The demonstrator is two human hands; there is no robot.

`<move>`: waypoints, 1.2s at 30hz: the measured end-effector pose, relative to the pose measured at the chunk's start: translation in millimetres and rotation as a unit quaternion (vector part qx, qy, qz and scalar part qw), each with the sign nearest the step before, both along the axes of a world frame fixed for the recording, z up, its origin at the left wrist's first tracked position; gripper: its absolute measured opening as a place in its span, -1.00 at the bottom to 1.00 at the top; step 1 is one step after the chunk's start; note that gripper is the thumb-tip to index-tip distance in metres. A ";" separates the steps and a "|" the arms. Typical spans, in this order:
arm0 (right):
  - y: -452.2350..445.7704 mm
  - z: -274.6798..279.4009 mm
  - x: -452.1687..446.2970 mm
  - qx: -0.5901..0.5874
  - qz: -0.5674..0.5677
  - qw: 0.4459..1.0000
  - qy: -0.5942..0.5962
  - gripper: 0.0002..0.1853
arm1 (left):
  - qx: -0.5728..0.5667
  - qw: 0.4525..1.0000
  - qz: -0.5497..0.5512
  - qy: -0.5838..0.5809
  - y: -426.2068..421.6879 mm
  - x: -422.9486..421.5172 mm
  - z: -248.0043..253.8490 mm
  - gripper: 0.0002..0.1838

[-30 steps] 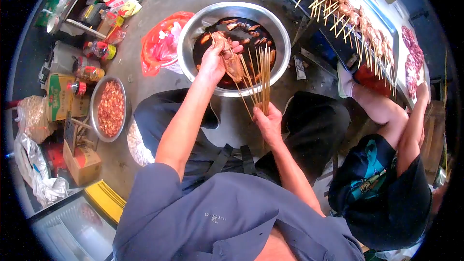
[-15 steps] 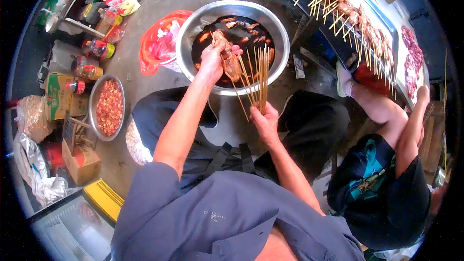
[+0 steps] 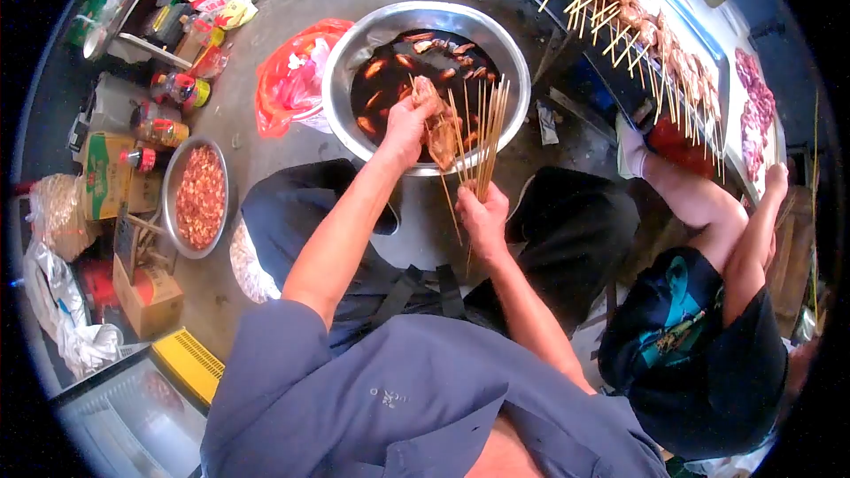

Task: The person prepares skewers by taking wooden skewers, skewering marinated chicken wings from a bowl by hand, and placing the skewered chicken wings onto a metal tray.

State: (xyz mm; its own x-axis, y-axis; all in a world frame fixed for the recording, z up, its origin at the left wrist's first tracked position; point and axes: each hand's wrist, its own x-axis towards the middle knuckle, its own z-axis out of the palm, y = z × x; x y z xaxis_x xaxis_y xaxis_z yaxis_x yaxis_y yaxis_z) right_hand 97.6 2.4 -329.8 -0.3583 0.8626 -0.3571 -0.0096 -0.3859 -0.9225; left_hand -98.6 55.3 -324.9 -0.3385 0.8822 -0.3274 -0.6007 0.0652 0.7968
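Note:
My left hand (image 3: 407,134) is closed round a brownish piece of meat (image 3: 440,140), which hangs over the near side of a wide metal basin (image 3: 335,93). A thin stick runs down from the meat's lower end toward my right hand (image 3: 483,215). That hand grips a bundle of bamboo skewers (image 3: 490,146), fanned out upward beside the meat. Dark liquid (image 3: 385,93) fills the basin's bottom, with several pieces of meat floating in it. My palms and inner fingers are hidden.
A red plastic bag (image 3: 297,80) stands left of the basin. Farther left is a bowl of chopped reddish food (image 3: 201,197). At the upper right, a tray (image 3: 722,71) holds skewered meat. Another person's bare leg (image 3: 691,190) is at the right.
My left hand has brought the meat toward me and to the right, close against the skewers. More floating pieces show in the basin. My right hand has barely moved.

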 end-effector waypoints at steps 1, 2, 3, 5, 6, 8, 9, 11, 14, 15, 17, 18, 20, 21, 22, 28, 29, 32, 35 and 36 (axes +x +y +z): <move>3.0 0.2 -0.4 0.017 0.005 1.000 -0.005 -0.91 | 0.021 0.999 0.025 0.012 2.2 -1.5 -0.3 -0.83; 5.0 0.7 -1.4 0.035 0.010 0.999 -0.009 -0.91 | 0.025 0.999 0.029 -0.006 2.9 -4.9 0.0 -0.84; 4.6 2.1 -1.8 0.036 0.009 0.999 -0.008 -0.91 | 0.026 0.999 0.029 -0.005 3.4 -7.8 3.5 -0.84; 1.7 4.5 -0.8 -0.012 0.025 1.000 0.013 -0.91 | 0.026 0.999 0.036 -0.018 4.9 -14.3 10.1 -0.85; -0.4 2.1 0.2 -0.011 0.026 0.999 0.014 -0.91 | 0.024 0.999 0.041 -0.020 5.7 -17.5 14.0 -0.86; -5.5 -5.3 4.1 0.007 0.023 1.000 0.007 -0.90 | 0.029 0.999 0.031 -0.028 6.0 -22.2 9.9 -0.86; -6.3 -4.7 4.9 0.007 0.022 1.000 0.006 -0.90 | 0.034 0.999 0.020 -0.037 6.2 -22.6 8.0 -0.86; -7.9 -3.2 5.8 0.001 0.014 1.000 0.005 -0.89 | 0.021 0.999 0.023 -0.030 2.9 -13.2 1.4 -0.85; -7.7 -4.8 0.9 0.001 -0.006 1.000 0.016 -0.90 | -0.001 0.999 0.009 -0.036 -2.2 4.2 -3.8 -0.86; -5.8 -3.0 -0.1 0.001 -0.006 1.000 0.015 -0.90 | -0.010 0.999 -0.003 -0.053 -4.6 7.8 -2.3 -0.89; -2.7 0.9 -2.7 0.001 -0.006 1.000 -0.008 -0.91 | 0.005 0.998 -0.002 -0.055 -3.3 8.1 -5.6 -0.88; -2.1 3.3 -3.5 0.001 -0.006 1.000 -0.008 -0.91 | 0.004 0.998 -0.002 -0.055 -2.8 7.8 -4.4 -0.88; -0.4 7.8 -5.4 0.014 -0.013 1.000 -0.002 -0.92 | 0.026 0.999 0.005 -0.033 -1.0 5.8 -0.6 -0.85; 0.3 7.7 -6.4 0.015 -0.013 1.000 0.000 -0.92 | 0.027 0.999 0.005 -0.031 -0.8 4.9 0.9 -0.85; 1.0 7.3 -6.9 0.012 -0.015 1.000 0.006 -0.91 | 0.027 0.999 0.000 -0.041 -1.2 4.8 2.4 -0.83; 3.1 6.2 -7.6 0.015 -0.040 0.999 0.021 -0.91 | 0.004 0.998 -0.065 -0.019 -0.6 10.3 -1.4 -0.80; 2.8 8.1 -8.8 0.019 -0.042 0.998 0.034 -0.92 | -0.005 0.998 -0.056 -0.021 -0.2 10.0 -4.3 -0.79; -0.6 8.5 -8.8 -0.001 -0.039 0.998 0.039 -0.91 | 0.015 0.999 -0.051 -0.007 -3.5 15.0 10.7 -0.79; -1.9 1.9 -10.6 0.049 -0.039 0.998 -0.019 -0.82 | 0.028 0.999 -0.023 -0.015 -1.4 21.4 14.4 -0.80; -2.7 0.6 -9.9 0.060 -0.026 0.997 -0.026 -0.77 | 0.016 0.999 -0.014 -0.026 -0.5 21.2 14.8 -0.79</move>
State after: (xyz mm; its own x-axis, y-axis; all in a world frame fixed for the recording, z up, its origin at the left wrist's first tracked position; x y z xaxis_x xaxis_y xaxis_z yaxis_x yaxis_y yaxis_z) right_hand 87.8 -0.3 -329.1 -0.2953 0.9175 -0.2665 0.0231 -0.2720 -0.9620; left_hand -77.4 54.8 -310.1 -0.2970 0.9011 -0.3161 -0.6400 0.0578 0.7662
